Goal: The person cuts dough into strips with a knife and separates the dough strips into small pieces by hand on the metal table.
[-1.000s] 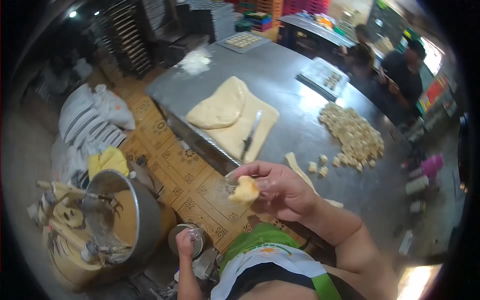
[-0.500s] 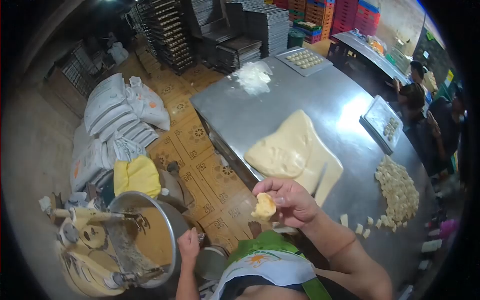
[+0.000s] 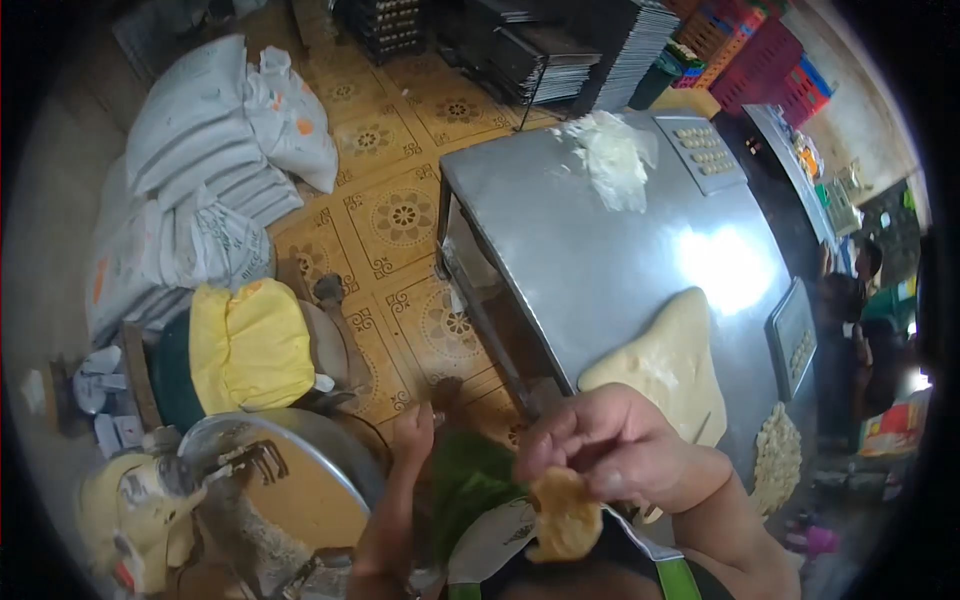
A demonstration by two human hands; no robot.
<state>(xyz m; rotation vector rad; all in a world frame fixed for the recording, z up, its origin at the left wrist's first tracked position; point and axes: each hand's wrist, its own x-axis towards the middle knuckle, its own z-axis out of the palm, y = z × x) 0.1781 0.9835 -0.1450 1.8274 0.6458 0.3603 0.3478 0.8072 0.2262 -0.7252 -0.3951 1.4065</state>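
Note:
A torn piece of bread (image 3: 565, 515), pale yellow with a browned side, is pinched between the thumb and fingers of my right hand (image 3: 615, 450), close to my chest. My left hand (image 3: 413, 432) is closed in a fist beside the rim of a large metal mixing bowl (image 3: 330, 455); what it grips, if anything, is too small to make out. Beyond my right hand a broad slab of dough (image 3: 665, 360) lies on the steel table (image 3: 530, 240), partly hidden by the hand.
Flour (image 3: 612, 160) lies at the table's far end beside a tray of dough pieces (image 3: 703, 150). Another tray (image 3: 793, 340) and a heap of cut dough (image 3: 778, 460) are at right. Stacked white sacks (image 3: 200, 130) and a yellow cloth (image 3: 250, 345) stand left. People (image 3: 850, 310) are at far right.
My right hand has brought the bread down and closer to my body. The view has turned and shifted, so the table sits further right. My left hand stays closed near the bowl.

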